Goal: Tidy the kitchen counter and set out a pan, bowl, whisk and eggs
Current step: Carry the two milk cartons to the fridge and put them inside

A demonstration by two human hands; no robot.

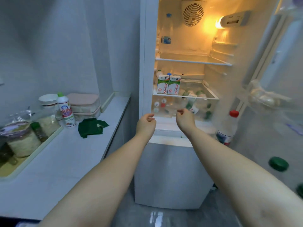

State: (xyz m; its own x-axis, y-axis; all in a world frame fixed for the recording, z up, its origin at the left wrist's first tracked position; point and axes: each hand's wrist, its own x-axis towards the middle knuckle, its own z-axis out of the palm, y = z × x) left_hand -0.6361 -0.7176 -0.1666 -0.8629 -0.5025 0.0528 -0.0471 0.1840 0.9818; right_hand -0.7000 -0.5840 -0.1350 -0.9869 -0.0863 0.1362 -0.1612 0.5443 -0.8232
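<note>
The fridge (170,161) stands open with its light on. Both my arms reach toward its clear bottom drawer (173,105). My left hand (146,123) and my right hand (185,117) hang just in front of the drawer, fingers loosely curled, holding nothing. White eggs (264,99) sit in a clear rack on the open door at the right. Two milk cartons (168,85) stand on the glass shelf above the drawer. No pan, bowl or whisk is in view.
The white counter (73,153) runs along the left with a green cloth (91,126), a white bottle (66,110), pink-lidded boxes (85,104) and a tray of jars (24,141). Bottles (227,128) stand in the door's lower racks.
</note>
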